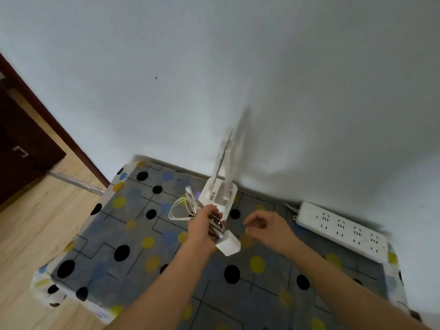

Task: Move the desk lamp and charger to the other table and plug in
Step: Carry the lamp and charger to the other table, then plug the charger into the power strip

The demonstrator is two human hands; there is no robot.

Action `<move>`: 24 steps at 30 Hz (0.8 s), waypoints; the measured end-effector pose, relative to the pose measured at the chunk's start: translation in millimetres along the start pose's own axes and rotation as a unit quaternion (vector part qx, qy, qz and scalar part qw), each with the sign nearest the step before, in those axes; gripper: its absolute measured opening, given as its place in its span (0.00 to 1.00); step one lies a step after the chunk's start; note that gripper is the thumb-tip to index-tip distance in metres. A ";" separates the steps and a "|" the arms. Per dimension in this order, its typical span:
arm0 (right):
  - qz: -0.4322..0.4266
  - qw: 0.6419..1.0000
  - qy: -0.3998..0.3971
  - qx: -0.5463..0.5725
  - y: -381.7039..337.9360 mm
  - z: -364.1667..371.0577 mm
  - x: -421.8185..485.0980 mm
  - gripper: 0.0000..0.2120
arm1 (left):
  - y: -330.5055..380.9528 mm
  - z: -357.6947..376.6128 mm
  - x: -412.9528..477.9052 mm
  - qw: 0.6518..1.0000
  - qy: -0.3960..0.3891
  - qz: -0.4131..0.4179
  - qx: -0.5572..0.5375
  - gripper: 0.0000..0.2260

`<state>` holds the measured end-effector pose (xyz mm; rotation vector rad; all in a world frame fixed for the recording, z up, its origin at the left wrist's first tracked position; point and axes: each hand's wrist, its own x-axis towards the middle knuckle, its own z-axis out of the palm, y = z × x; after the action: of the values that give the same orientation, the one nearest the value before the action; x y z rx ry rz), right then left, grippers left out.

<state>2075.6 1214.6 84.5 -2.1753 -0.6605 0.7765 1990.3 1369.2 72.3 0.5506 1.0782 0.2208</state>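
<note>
Bench [133, 258]: covered with a grey cloth with black, yellow and blue dots, set against a white wall.

Desk lamp [220, 194]: white, folded arm upright, base on the bench near the wall.

Left hand [202, 226]: grip clenched around a bundled white cable [183, 208], loops spilling out to the left; white charger [228, 245] block hangs just below the fingers, in front of the lamp base.

Right hand [266, 226]: fingers loosely curled, grasping nothing, just beside the charger.

Power strip [342, 228]: white, on the bench's right edge.
</note>
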 end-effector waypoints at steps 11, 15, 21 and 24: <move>0.076 0.993 -0.087 0.033 63.8 -24.1 -48.2 0.16 | -82.8 41.6 -20.2 0.996 -0.031 -0.079 0.036 0.10; 0.097 0.990 -0.105 0.015 88.5 -22.0 -64.6 0.19 | -97.5 61.9 -24.5 0.990 -0.057 -0.100 0.079 0.12; 0.126 0.989 -0.064 0.034 113.6 -37.5 -70.0 0.17 | -106.5 71.7 -28.3 0.977 -0.109 -0.101 0.151 0.13; 0.137 0.990 -0.029 0.012 122.4 -56.9 -69.1 0.15 | -106.3 68.2 -22.9 0.965 -0.091 -0.067 0.238 0.11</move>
<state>2094.1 1069.3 45.0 -2.2567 -0.3822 0.9882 2029.7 1247.9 58.2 0.9054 0.9836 -0.2134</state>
